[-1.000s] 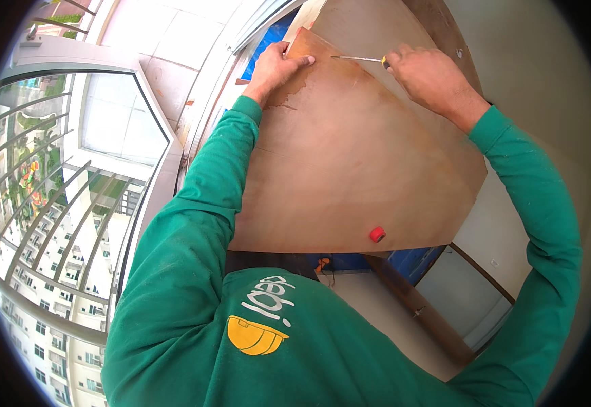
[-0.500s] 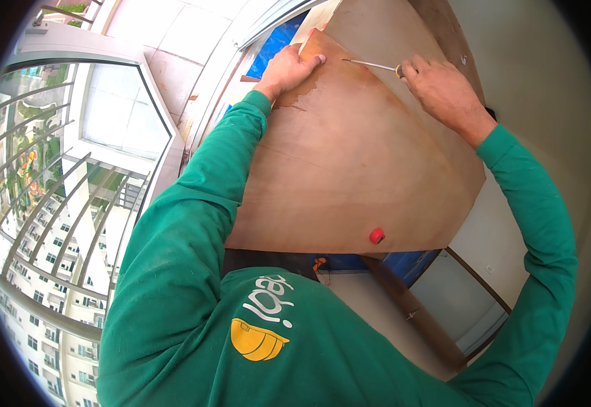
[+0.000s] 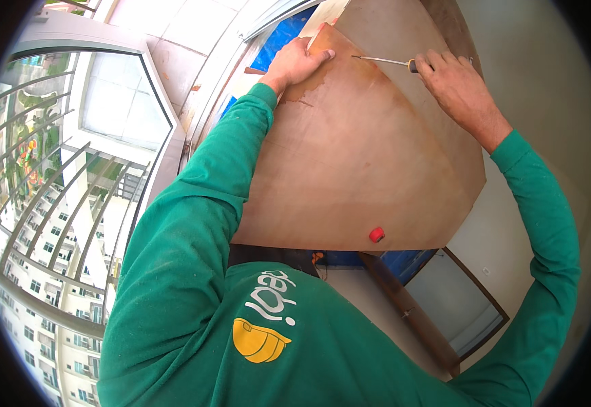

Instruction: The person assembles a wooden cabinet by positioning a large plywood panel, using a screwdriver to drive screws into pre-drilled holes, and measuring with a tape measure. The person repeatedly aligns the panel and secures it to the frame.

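A large brown wooden board (image 3: 356,163) with a darker wet-looking stain near its far left corner lies before me. My left hand (image 3: 300,62) grips that far left edge, thumb on the top face and fingers mostly hidden beyond the edge. My right hand (image 3: 455,85) is closed around the dark-and-yellow handle of a screwdriver (image 3: 390,62). Its thin metal shaft points left, the tip close to my left thumb and over the board's far edge; whether it touches the board I cannot tell. A small red round object (image 3: 376,235) rests near the board's near edge.
Another wooden panel (image 3: 394,30) extends beyond the board. Blue sheeting (image 3: 282,42) shows by the window track. At the left, a white-framed glass window (image 3: 122,102) stands open beside a railing (image 3: 44,308). A brown-framed door (image 3: 458,305) is at the lower right.
Both hands and the screwdriver have shifted slightly to the right in view. The grips look the same, and the red object stays in place on the board.
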### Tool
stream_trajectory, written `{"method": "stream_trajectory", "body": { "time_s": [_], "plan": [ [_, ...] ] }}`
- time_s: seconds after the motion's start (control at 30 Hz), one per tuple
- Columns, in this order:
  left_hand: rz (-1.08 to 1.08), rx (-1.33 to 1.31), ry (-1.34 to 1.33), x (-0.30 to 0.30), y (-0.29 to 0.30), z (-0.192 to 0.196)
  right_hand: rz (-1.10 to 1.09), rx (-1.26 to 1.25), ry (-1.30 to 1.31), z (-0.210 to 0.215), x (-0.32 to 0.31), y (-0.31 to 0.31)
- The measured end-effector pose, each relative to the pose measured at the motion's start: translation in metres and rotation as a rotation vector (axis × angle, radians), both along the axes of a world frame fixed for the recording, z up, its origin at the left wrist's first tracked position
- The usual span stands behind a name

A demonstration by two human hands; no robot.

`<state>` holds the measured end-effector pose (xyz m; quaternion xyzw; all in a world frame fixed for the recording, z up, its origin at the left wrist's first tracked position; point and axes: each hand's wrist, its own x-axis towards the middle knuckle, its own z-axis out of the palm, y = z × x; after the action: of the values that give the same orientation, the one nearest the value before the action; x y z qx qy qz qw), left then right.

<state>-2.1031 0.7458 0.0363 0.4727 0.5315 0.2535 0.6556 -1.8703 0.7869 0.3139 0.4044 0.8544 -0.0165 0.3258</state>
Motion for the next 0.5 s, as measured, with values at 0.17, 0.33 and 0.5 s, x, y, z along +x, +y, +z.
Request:
{"method": "stream_trajectory", "body": {
  "time_s": [0.17, 0.33, 0.5],
  "plan": [
    [0.010, 0.046, 0.067, 0.001, 0.001, -0.003, -1.352, -0.345, 0.022, 0.007, -0.029, 0.031],
    [0.050, 0.086, 0.093, 0.003, -0.001, 0.001, -1.259, -0.418, 0.158, 0.010, -0.012, 0.014],
    [0.020, 0.015, 0.005, 0.002, 0.000, -0.004, -0.202, -0.089, 0.057, 0.002, 0.001, -0.007]
  ]
}}
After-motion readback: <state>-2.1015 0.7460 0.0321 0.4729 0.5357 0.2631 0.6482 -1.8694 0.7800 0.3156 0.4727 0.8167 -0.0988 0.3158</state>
